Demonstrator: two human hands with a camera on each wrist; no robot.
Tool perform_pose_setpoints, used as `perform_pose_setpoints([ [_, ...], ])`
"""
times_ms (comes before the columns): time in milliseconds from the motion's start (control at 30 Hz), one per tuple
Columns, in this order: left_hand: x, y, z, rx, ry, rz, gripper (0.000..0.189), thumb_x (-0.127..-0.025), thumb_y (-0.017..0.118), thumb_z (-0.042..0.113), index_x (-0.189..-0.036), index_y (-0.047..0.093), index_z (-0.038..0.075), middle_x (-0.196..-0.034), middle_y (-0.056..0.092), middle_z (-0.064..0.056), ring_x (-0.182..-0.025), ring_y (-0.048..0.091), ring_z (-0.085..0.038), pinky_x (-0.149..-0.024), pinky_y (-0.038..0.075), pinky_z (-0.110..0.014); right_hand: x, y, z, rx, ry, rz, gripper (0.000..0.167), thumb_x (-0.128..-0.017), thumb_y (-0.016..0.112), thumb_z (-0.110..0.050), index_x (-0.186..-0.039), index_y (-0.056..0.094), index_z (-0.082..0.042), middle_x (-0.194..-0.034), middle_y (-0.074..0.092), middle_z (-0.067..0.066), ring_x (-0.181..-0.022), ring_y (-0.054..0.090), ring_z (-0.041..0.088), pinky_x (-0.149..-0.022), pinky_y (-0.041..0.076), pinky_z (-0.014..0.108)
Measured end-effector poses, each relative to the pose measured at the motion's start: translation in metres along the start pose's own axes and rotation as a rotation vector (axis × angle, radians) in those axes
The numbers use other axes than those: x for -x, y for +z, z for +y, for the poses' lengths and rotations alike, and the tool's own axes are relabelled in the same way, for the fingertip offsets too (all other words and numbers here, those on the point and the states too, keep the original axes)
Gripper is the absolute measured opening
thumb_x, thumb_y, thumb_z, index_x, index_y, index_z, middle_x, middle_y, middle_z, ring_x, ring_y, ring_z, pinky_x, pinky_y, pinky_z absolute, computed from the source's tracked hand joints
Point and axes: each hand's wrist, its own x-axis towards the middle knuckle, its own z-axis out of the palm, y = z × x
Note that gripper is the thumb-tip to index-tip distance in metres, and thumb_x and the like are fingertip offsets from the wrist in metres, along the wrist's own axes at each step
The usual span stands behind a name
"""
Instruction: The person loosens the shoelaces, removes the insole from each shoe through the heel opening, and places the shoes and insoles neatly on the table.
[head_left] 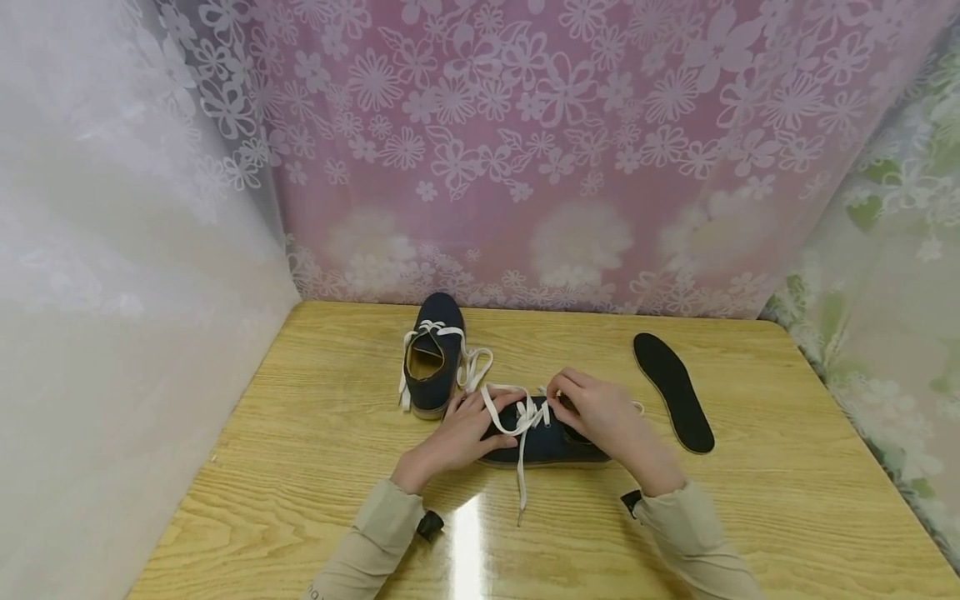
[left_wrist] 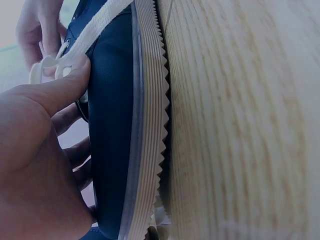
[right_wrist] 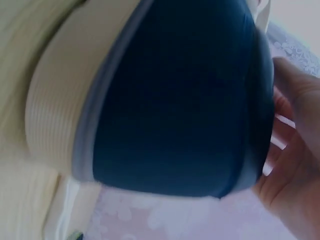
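Note:
A dark navy lace-up shoe [head_left: 558, 450] lies on the table, its toe to the left and its heel to the right. My left hand [head_left: 463, 433] holds its front part, thumb on the near side and fingers across the far side. In the left wrist view the thumb [left_wrist: 70, 82] presses by the white shoelace [left_wrist: 100, 25]. One lace end hangs over the near side onto the table. At the upper eyelets, beside the shoe's opening, my right hand [head_left: 600, 412] pinches the lace; its fingertips are partly hidden. The right wrist view shows mostly the heel [right_wrist: 175, 100].
A matching navy shoe [head_left: 433, 375] with loose white laces stands behind my left hand, toe away from me. To the right lies a black insole [head_left: 673, 392]. The wooden table [head_left: 300, 467] meets a pink floral curtain [head_left: 480, 167] at its back edge.

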Motion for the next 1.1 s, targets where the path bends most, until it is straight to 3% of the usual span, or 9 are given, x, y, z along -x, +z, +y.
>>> perform_pose_setpoints([
  [233,0.000,0.000,0.000,0.001,0.000,0.006,0.069,-0.100,0.062,0.043,-0.160,0.031,0.031,-0.161,0.034,0.000,-0.150,0.028,-0.031,-0.119,0.014,-0.064,-0.001,0.004,-0.005,-0.030,0.149,-0.045,0.010,-0.092,0.075,-0.011,-0.093,0.065,-0.012,-0.089,0.061,0.000,-0.061,0.051,0.008,-0.048,0.037,0.021],
  [367,0.000,0.000,0.000,0.004,0.003,0.009,0.069,-0.099,0.063,0.043,-0.160,0.032,0.031,-0.161,0.034,0.000,-0.149,0.029,-0.031,-0.119,0.015,-0.064,0.000,0.003,-0.005,-0.072,0.172,-0.063,0.010,-0.093,0.074,-0.011,-0.096,0.064,-0.011,-0.094,0.062,0.002,-0.064,0.054,0.009,-0.050,0.040,0.022],
  [600,0.001,0.001,-0.001,0.005,0.001,-0.001,0.070,-0.099,0.062,0.044,-0.160,0.031,0.031,-0.162,0.033,0.001,-0.151,0.027,-0.031,-0.119,0.015,-0.063,-0.001,-0.006,0.000,-0.225,0.046,-0.095,0.026,-0.091,0.075,-0.002,-0.113,0.073,-0.016,-0.117,0.064,0.006,-0.077,0.065,0.015,-0.063,0.054,0.028],
  [900,0.000,0.001,-0.002,0.004,0.003,0.010,0.071,-0.099,0.064,0.044,-0.160,0.031,0.031,-0.161,0.034,0.000,-0.150,0.028,-0.030,-0.118,0.017,-0.063,-0.002,-0.005,-0.001,-0.187,-0.084,-0.101,0.017,-0.087,0.079,-0.006,-0.098,0.071,-0.016,-0.112,0.066,0.005,-0.085,0.066,0.015,-0.067,0.055,0.029],
  [1100,0.000,0.001,-0.001,-0.002,0.014,0.022,0.070,-0.097,0.067,0.041,-0.159,0.035,0.029,-0.159,0.037,-0.002,-0.148,0.032,-0.030,-0.117,0.019,-0.063,-0.003,-0.005,-0.004,-0.203,-0.155,-0.080,0.004,-0.092,0.067,-0.011,-0.092,0.065,-0.014,-0.108,0.065,0.003,-0.089,0.061,0.017,-0.070,0.052,0.032],
])
